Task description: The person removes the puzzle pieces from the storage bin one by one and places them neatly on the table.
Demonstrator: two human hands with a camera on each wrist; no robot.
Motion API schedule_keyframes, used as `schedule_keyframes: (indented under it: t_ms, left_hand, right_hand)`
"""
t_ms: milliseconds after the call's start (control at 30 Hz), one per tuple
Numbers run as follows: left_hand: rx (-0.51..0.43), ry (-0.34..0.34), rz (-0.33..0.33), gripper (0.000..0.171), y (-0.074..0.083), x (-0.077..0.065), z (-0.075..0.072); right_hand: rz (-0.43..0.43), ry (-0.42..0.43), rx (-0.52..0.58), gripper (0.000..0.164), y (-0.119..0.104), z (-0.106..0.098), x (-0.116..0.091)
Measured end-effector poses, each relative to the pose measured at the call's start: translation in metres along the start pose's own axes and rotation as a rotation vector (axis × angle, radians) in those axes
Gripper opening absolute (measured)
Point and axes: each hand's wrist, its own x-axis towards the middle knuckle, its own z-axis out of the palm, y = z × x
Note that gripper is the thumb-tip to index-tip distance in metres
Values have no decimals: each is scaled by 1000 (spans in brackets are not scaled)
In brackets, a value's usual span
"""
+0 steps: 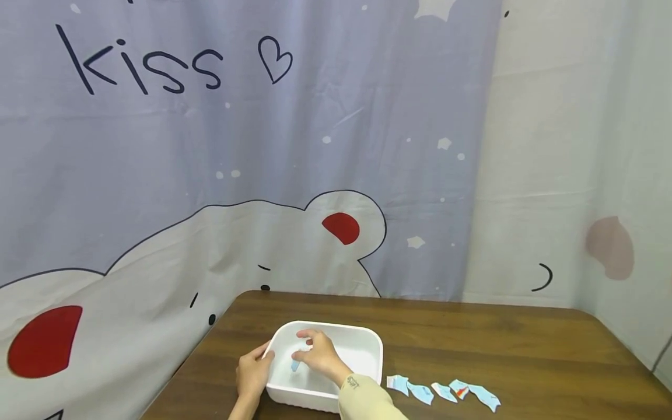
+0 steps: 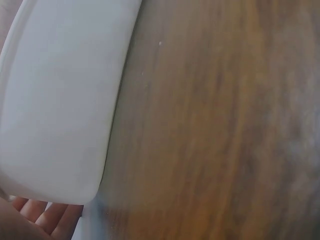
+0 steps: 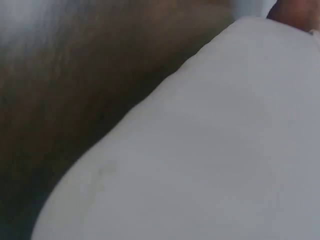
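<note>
A white plastic tub (image 1: pixel 362 350) stands on the wooden table in the head view. My left hand (image 1: pixel 253 373) grips its left side, thumb on the rim and fingers along the outside. In the left wrist view, fingers (image 2: pixel 50 217) show past the tub's end. Inside the tub is my right hand (image 1: pixel 320 357), its thumb and forefinger spread apart. A small light-blue scrap (image 1: pixel 295 365) lies just below the thumb; whether they touch I cannot tell. The right wrist view shows mostly the tub's pale wall (image 3: pixel 210 135).
To the tub's right, several torn light-blue scraps (image 1: pixel 420 393) lie in a row on the brown table (image 1: pixel 499 344), one with an orange-red mark. Behind the table hangs a printed curtain (image 1: pixel 336 146) with bear drawings and lettering.
</note>
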Motion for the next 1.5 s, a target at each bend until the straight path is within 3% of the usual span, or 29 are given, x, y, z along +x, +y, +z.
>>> schedule_keyframes:
  t_ms: [267,533,867,1200,1500]
  left_hand:
    - [2,10,0,35,-2,3,-2]
    - [2,17,30,33,1,-3,0]
    - [1,17,21,33,3,-4,1]
    - [-2,19,22,33,3,0,-2]
    - [10,13,15,32,2,-1,1]
  right_hand:
    - [9,-34,-15,46,0,7,4]
    - [21,-2,-57,43,4,26,6]
    - [28,50,-79,41,1,30,6]
    - [-2,74,-94,24,-44,5,23]
    - [25,78,-51,15,-55,-9,35]
